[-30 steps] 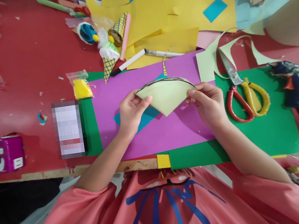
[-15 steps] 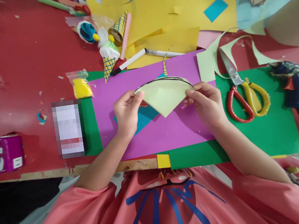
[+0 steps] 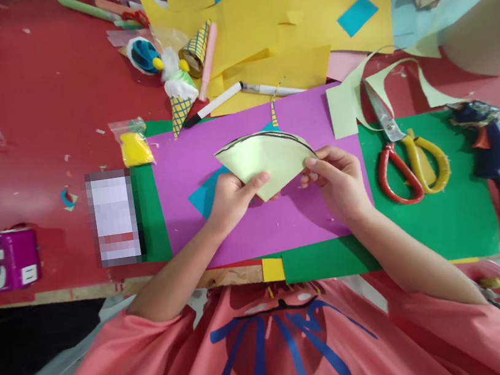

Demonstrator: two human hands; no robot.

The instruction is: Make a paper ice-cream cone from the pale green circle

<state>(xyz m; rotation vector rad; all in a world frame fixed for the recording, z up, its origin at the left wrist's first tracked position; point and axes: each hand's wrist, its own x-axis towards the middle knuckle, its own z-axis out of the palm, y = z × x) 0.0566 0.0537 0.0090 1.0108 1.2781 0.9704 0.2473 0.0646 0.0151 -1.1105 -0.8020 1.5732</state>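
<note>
I hold a pale green paper fan shape (image 3: pixel 267 157), folded to a point, with a black line along its curved top edge. My left hand (image 3: pixel 233 199) pinches it near the lower point, thumb lying on the paper. My right hand (image 3: pixel 337 178) grips its right corner with closed fingers. The piece hovers just above a purple sheet (image 3: pixel 264 223), which lies on a green sheet (image 3: pixel 444 216); a blue scrap (image 3: pixel 205 197) peeks out beneath my left hand.
Red and yellow scissors (image 3: pixel 406 156) lie right of my hand, then a blue glue gun (image 3: pixel 487 138) with its cord. Yellow paper (image 3: pixel 299 7), a black marker (image 3: pixel 215 104), paper cones (image 3: pixel 181 95) and a yellow clay bag (image 3: pixel 135 146) lie beyond. A purple box (image 3: pixel 6 259) sits far left.
My left hand has slid from the paper's left corner down to its lower point. The paper has tilted and shifted slightly left; my right hand keeps its hold.
</note>
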